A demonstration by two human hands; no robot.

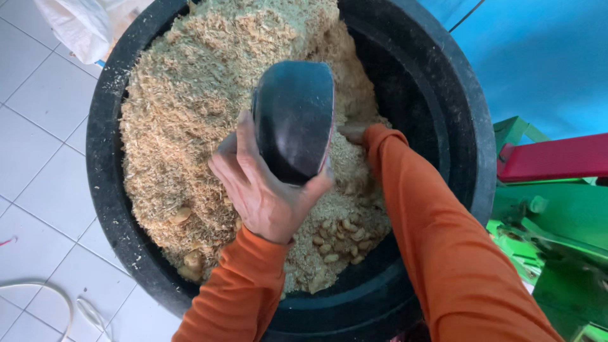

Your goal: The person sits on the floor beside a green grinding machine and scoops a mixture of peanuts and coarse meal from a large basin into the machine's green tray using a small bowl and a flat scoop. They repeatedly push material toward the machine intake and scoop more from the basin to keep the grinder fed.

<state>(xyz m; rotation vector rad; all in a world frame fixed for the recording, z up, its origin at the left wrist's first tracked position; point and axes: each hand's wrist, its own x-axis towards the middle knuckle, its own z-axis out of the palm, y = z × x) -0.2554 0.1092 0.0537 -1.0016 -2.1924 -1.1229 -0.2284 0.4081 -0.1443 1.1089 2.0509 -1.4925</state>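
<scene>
Head view, left hand (263,190) gripping dark scoop (294,117) over sawdust-filled black tub (101,164), right hand (356,132) buried, grip unclear, white sack (79,25) top left.

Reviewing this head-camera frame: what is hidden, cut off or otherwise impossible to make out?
- Right hand: head view, mostly buried in the sawdust-like material behind the dark scoop; grip unknown.
- Scoop's inside: faces away.
- Left hand: palm side hidden against the scoop.
- Black tub: top rim cut off by the frame edge.
- Green machine: cut off at right, blurred.
</scene>
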